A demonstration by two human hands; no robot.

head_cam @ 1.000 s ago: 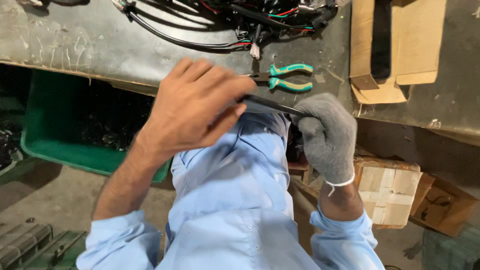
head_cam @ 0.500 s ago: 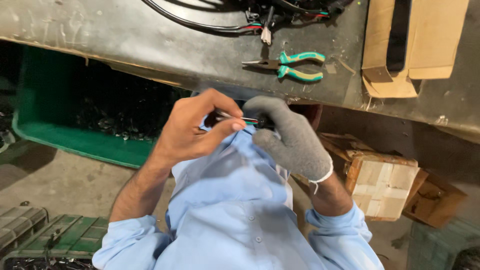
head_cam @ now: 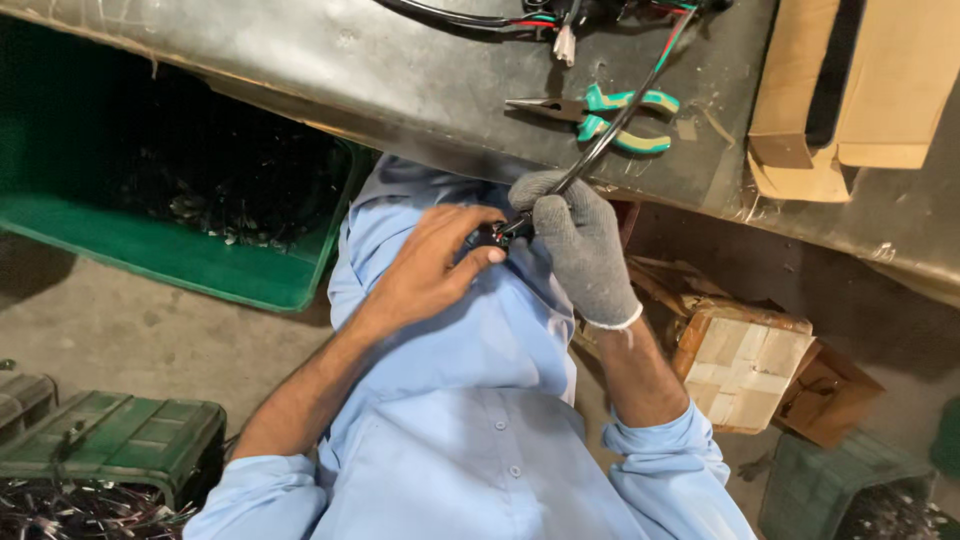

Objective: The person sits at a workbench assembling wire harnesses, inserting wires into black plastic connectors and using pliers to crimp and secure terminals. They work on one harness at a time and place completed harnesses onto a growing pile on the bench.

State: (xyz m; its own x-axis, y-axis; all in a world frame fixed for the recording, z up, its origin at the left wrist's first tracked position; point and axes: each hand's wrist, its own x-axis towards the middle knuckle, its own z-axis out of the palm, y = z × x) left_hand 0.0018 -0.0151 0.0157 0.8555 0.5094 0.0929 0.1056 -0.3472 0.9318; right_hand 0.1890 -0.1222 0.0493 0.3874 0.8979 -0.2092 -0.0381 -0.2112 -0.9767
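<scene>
My right hand (head_cam: 575, 240), in a grey knit glove, is closed around a black sheathed cable (head_cam: 610, 135) that runs up over the workbench edge to a wire harness (head_cam: 560, 15) at the top. My bare left hand (head_cam: 430, 265) pinches the cable's lower end, where small coloured wires show between my fingertips, just left of the glove. Both hands are close to my chest over a light blue shirt (head_cam: 470, 400), below the bench edge.
Green-handled pliers (head_cam: 600, 110) lie on the dark metal workbench (head_cam: 330, 60), with an open cardboard box (head_cam: 860, 90) to the right. A green bin (head_cam: 190, 250) sits under the bench at left, green crates (head_cam: 110, 440) at lower left, taped cartons (head_cam: 745, 365) at right.
My hands have dropped slightly from the bench edge toward my chest. The cable now stretches taut from my gloved hand up to the harness. The view has shifted so the pliers sit higher right.
</scene>
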